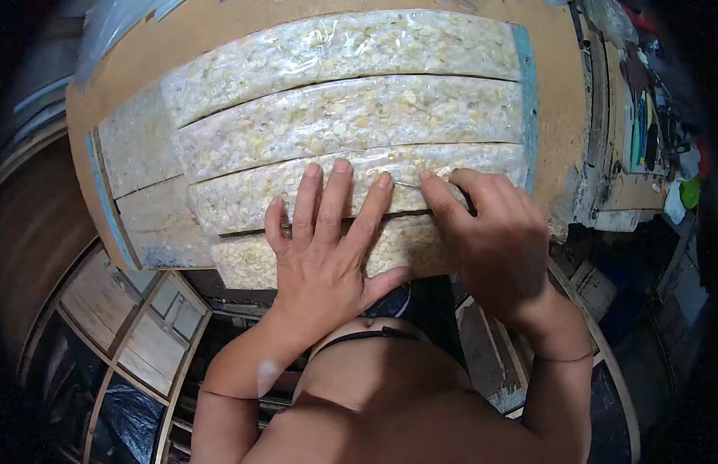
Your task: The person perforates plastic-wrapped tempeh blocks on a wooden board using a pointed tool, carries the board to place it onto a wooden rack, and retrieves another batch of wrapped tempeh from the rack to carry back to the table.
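Note:
Several long, pale slabs with a flaky, chip-like pattern lie in rows across a wooden board (560,100). Clear, shiny film covers the top slab (343,50), the second slab (343,120) and the third slab (250,197). The nearest slab (247,263) looks matt. My left hand (320,247) rests with spread fingers on the third slab and over the nearest one. Between the thumb and fingers of my right hand (494,228) is a thin metal tool (407,184), its tip beside my left index finger on the third slab.
Blue strips edge the board at the right (525,100) and left (111,201). Pens and tools (645,127) stand at the far right, near a green object (690,191). Wooden frames (134,325) are below left. Plastic sheeting (119,35) lies at the upper left.

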The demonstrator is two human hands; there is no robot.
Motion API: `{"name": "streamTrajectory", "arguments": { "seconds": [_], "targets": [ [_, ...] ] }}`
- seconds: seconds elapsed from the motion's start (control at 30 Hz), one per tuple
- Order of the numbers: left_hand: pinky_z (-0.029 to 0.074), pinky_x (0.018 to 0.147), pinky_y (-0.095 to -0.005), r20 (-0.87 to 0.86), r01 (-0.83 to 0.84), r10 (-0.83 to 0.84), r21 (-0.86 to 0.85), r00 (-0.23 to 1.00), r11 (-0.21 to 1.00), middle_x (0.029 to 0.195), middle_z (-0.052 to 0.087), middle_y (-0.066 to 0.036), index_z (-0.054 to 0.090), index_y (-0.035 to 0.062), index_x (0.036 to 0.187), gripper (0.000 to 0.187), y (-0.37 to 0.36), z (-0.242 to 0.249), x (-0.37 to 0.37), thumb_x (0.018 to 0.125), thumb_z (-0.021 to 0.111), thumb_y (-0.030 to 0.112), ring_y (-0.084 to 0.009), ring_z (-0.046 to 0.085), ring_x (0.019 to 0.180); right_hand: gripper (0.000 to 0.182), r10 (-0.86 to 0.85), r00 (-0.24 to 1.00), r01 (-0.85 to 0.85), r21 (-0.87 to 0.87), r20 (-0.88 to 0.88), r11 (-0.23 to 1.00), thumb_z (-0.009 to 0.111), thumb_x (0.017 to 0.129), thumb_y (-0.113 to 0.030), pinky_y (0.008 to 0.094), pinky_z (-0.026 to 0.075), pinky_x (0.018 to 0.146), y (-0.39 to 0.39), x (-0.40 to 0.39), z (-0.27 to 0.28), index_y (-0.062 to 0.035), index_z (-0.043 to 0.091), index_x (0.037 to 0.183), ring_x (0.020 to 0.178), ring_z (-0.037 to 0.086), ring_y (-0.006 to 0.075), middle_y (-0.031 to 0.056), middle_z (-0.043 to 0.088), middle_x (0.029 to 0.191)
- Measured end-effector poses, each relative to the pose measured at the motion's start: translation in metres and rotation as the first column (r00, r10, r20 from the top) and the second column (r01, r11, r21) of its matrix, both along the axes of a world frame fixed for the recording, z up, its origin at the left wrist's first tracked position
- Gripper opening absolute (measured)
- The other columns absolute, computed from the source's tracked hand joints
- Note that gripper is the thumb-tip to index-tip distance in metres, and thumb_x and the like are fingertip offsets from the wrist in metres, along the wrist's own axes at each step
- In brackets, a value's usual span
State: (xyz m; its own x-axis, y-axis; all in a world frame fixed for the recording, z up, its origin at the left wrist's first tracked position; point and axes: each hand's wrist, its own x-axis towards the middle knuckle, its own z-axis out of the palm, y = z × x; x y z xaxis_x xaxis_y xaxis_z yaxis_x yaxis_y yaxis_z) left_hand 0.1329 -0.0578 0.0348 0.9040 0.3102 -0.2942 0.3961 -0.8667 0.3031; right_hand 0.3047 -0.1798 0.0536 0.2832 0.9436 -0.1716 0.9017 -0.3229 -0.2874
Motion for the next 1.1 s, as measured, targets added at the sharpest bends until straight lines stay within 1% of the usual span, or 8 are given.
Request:
{"name": "streamTrajectory", "arguments": {
  "seconds": [0.13, 0.27, 0.33, 0.4, 0.67, 0.73, 1.07, 1.1],
  "targets": [
    [0.011, 0.109, -0.0545, -0.011, -0.004, 0.004, -0.007, 1.000, 1.000, 0.151, 0.031, -0.016, 0.041, 0.0215, 0.147, 0.088, 0.000, 0.001, 0.000, 0.079, 0.051, 0.076, -0.0357, 0.021, 0.142, 0.037, 0.042, 0.999, -0.043, 0.044, 0.033, 0.998, 0.059, 0.077, -0.015, 0.0352, 0.046, 0.064, 0.000, 0.003, -0.001, -0.0092, 0.063, 0.113, 0.080, 0.060, 0.0229, 0.0066, 0.059, 0.091],
    [0.011, 0.109, -0.0544, 0.004, -0.005, 0.005, 0.005, 1.000, 1.000, 0.150, 0.032, -0.016, 0.042, 0.0214, 0.147, 0.087, 0.000, 0.001, 0.001, 0.079, 0.050, 0.076, -0.0358, 0.022, 0.142, 0.036, 0.021, 1.000, -0.021, 0.019, 0.010, 1.000, 0.058, 0.078, -0.016, 0.0351, 0.046, 0.063, 0.000, 0.001, 0.004, -0.0089, 0.063, 0.113, 0.080, 0.060, 0.0230, 0.0068, 0.059, 0.091],
    [0.011, 0.109, -0.0544, 0.004, -0.004, 0.004, 0.007, 1.000, 1.000, 0.150, 0.033, -0.016, 0.042, 0.0214, 0.147, 0.087, 0.000, 0.001, 0.001, 0.080, 0.050, 0.076, -0.0359, 0.022, 0.142, 0.043, -0.017, 0.997, 0.011, -0.078, -0.082, 0.997, 0.060, 0.081, -0.011, 0.0404, 0.049, 0.072, 0.001, 0.000, 0.008, -0.0115, 0.060, 0.123, 0.087, 0.062, 0.0291, 0.0108, 0.062, 0.102],
    [0.012, 0.109, -0.0545, 0.003, -0.004, 0.004, 0.009, 1.000, 1.000, 0.150, 0.033, -0.016, 0.042, 0.0215, 0.147, 0.087, 0.000, 0.001, 0.002, 0.080, 0.050, 0.076, -0.0360, 0.022, 0.141, 0.043, -0.022, 0.997, 0.016, -0.073, -0.074, 0.997, 0.061, 0.081, -0.011, 0.0405, 0.049, 0.072, 0.002, -0.003, 0.007, -0.0112, 0.060, 0.124, 0.087, 0.062, 0.0293, 0.0109, 0.062, 0.102],
    [0.012, 0.109, -0.0540, 0.009, -0.006, 0.006, -0.006, 1.000, 1.000, 0.150, 0.032, -0.016, 0.042, 0.0214, 0.147, 0.088, 0.000, 0.001, 0.001, 0.077, 0.056, 0.074, -0.0359, 0.022, 0.141, 0.044, -0.013, 0.998, 0.009, -0.057, -0.060, 0.998, 0.061, 0.081, -0.012, 0.0412, 0.049, 0.072, 0.001, -0.001, 0.004, -0.0132, 0.058, 0.125, 0.088, 0.062, 0.0291, 0.0107, 0.062, 0.102],
    [0.012, 0.109, -0.0538, 0.005, -0.008, 0.008, -0.011, 1.000, 1.000, 0.150, 0.032, -0.016, 0.042, 0.0214, 0.147, 0.088, 0.000, 0.002, 0.002, 0.077, 0.056, 0.074, -0.0359, 0.022, 0.141, 0.043, 0.025, 0.997, -0.023, 0.029, -0.078, 0.999, 0.061, 0.082, -0.012, 0.0416, 0.049, 0.073, 0.001, 0.000, 0.001, -0.0139, 0.058, 0.124, 0.089, 0.063, 0.0289, 0.0102, 0.062, 0.101],
    [0.010, 0.109, -0.0553, -0.027, -0.002, 0.002, 0.007, 1.000, 1.000, 0.153, 0.030, -0.016, 0.040, 0.0220, 0.148, 0.088, -0.001, 0.001, 0.002, 0.080, 0.050, 0.076, -0.0361, 0.020, 0.142, 0.038, 0.071, 0.997, -0.067, 0.122, -0.035, 0.990, 0.063, 0.079, -0.013, 0.0416, 0.048, 0.078, 0.002, 0.005, -0.010, -0.0135, 0.059, 0.117, 0.089, 0.062, 0.0277, 0.0071, 0.061, 0.099],
    [0.010, 0.109, -0.0553, -0.027, -0.001, 0.001, 0.007, 1.000, 1.000, 0.153, 0.030, -0.016, 0.040, 0.0220, 0.148, 0.088, -0.001, 0.001, 0.002, 0.080, 0.050, 0.076, -0.0361, 0.020, 0.142, 0.033, 0.094, 0.996, -0.094, 0.165, 0.007, 0.982, 0.060, 0.080, -0.016, 0.0397, 0.048, 0.075, 0.002, 0.006, -0.015, -0.0105, 0.058, 0.112, 0.087, 0.062, 0.0258, 0.0070, 0.060, 0.095]
  ]
}}
